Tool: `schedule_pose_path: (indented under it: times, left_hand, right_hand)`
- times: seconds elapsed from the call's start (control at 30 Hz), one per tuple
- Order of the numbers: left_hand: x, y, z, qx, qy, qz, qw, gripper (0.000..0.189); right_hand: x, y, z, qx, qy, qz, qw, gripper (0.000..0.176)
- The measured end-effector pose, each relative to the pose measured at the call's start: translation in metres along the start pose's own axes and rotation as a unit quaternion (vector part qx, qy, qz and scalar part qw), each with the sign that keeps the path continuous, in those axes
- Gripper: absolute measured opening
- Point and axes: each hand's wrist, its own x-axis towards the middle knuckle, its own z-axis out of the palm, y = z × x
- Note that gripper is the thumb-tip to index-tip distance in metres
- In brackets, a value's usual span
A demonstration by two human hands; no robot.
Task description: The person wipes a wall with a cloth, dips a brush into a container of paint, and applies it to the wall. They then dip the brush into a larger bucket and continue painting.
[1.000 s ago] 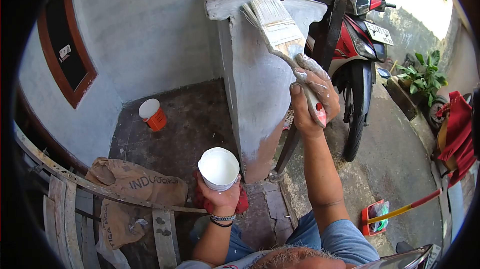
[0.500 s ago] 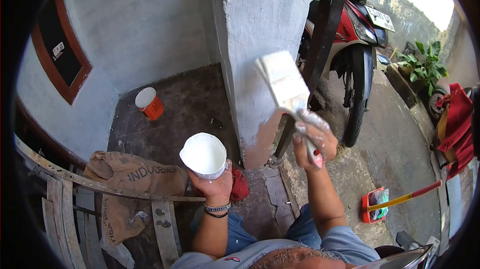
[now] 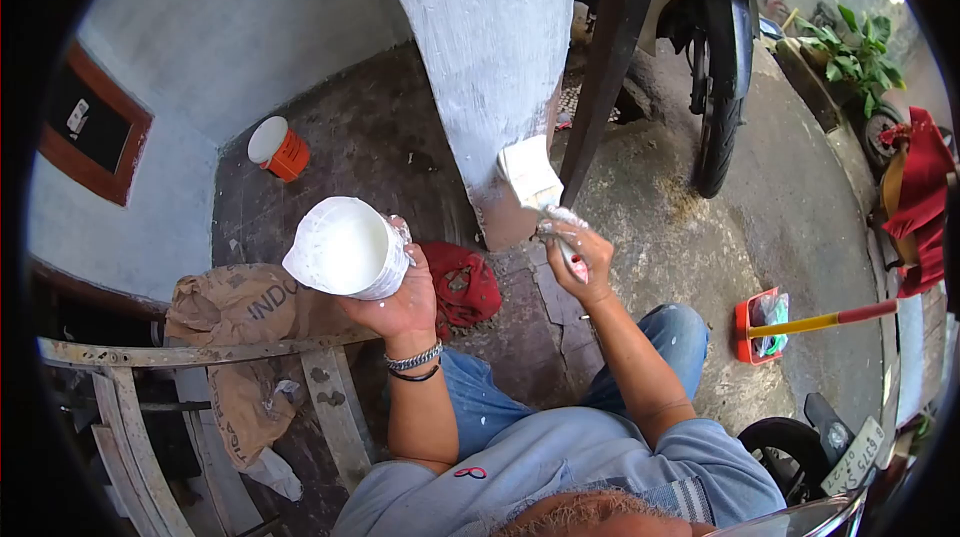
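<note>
My left hand point(image 3: 403, 299) is closed round a white paint tub point(image 3: 345, 249), holding it from below and the side; white paint shows inside. In my right hand point(image 3: 583, 259) is a wide paintbrush point(image 3: 530, 174), gripped by its handle. Its white, paint-covered bristles are against or very close to the lower part of the pillar point(image 3: 490, 57). White paint covers most of that pillar, while a brownish patch shows near its foot. Specks of paint mark my right fingers.
An orange bucket point(image 3: 280, 150) stands by the left wall. Brown paper sacks point(image 3: 235, 312) and a metal frame point(image 3: 330, 407) lie at left, a red cloth point(image 3: 460, 282) beside the tub. A dark post point(image 3: 610, 57), a motorcycle point(image 3: 722, 67) and a red tray point(image 3: 757, 337) are at right.
My right hand has brought the brush down to the pillar's lower part. The tub in my left hand has shifted left and up in view. My view has tilted downward.
</note>
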Motion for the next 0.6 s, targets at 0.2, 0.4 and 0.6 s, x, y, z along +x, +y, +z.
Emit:
schedule_pose_path:
  times: [0.2,0.4,0.6]
  left_hand:
    - [-0.001,-0.002,0.003,-0.017,0.004,-0.001,1.0,0.064]
    - [0.0,0.001,0.004,-0.023,0.014,-0.018,0.999,0.063]
    - [0.003,0.016,0.001,-0.022,-0.006,-0.008,1.0,0.063]
  right_hand:
    - [-0.071,0.016,0.011,-0.01,-0.066,0.132,0.989,0.019]
    - [0.087,-0.041,-0.022,0.05,0.059,0.033,0.996,0.013]
    - [0.095,-0.064,-0.04,-0.013,0.101,-0.13,0.986,0.018]
